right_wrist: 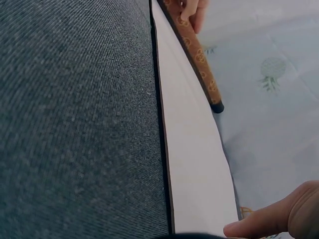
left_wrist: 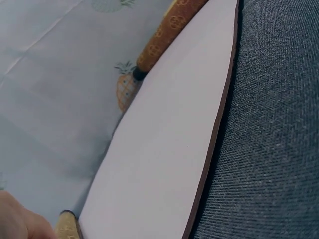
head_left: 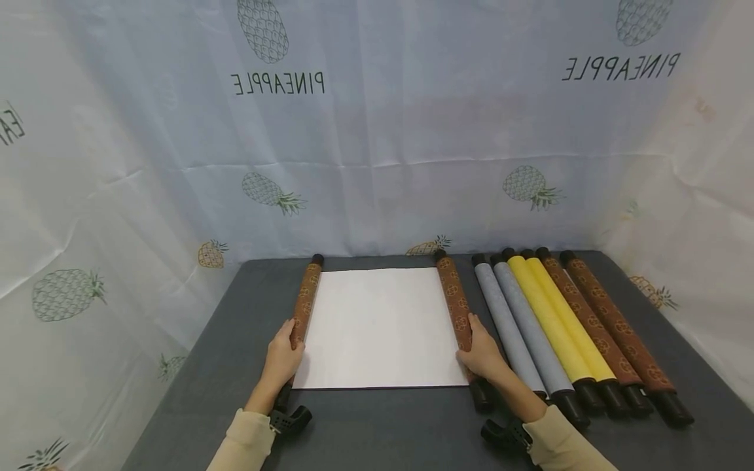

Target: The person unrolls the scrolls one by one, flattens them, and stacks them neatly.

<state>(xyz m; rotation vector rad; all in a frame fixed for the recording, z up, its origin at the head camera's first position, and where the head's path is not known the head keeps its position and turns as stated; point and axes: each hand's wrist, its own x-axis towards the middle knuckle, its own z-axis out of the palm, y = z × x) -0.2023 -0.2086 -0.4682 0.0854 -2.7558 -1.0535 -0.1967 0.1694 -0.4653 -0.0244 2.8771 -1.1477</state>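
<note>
A partly unrolled scroll lies on the dark table, its white sheet (head_left: 379, 330) spread between two brown, flower-patterned rolled ends with black knobs. My left hand (head_left: 284, 353) grips the left roll (head_left: 307, 294) near its lower part, thumb on the sheet's side. On the other side my right hand (head_left: 484, 352) holds the right roll (head_left: 453, 294), with the thumb toward the sheet. The right wrist view catches the left hand (right_wrist: 193, 15) on its roll (right_wrist: 199, 62) at the top and my right thumb (right_wrist: 264, 219) at the bottom. Only part of the left hand (left_wrist: 22, 221) appears in its own wrist view.
Right of the scroll, rolled scrolls lie side by side: two grey (head_left: 509, 320), two yellow (head_left: 550, 314) and two brown (head_left: 618, 320). The nearest grey one is close to my right forearm. A pineapple-printed white cloth (head_left: 377, 131) hangs behind and beside the table (head_left: 377, 432).
</note>
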